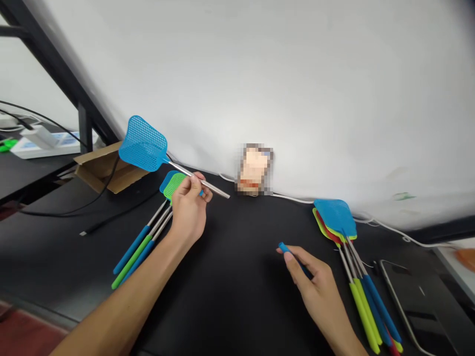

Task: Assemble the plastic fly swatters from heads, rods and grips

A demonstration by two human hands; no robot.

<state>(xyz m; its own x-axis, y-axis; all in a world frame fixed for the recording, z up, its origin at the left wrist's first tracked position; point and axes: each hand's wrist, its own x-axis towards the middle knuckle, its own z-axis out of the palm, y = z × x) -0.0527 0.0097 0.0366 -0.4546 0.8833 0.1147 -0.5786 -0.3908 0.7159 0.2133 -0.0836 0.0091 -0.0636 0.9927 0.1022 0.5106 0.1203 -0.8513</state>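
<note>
My left hand (190,202) pinches the metal rod of a blue fly swatter (144,143), its mesh head up to the left and its bare rod end pointing right. Lower right, my right hand (311,277) is closed around a blue handle sleeve (287,249), apart from the rod. Beneath my left hand lie several fly swatters with blue and green grips (135,254), their heads partly hidden by my fingers. Beside my right hand is a stack of swatters with a blue head (336,217) on top and red and yellow-green ones under it.
A pixelated upright object (255,169) leans against the white wall. An open cardboard box (111,168) and a power strip (55,143) are at the left. At the right lies a dark glossy device (419,306). Cables run along the back of the black table (237,296).
</note>
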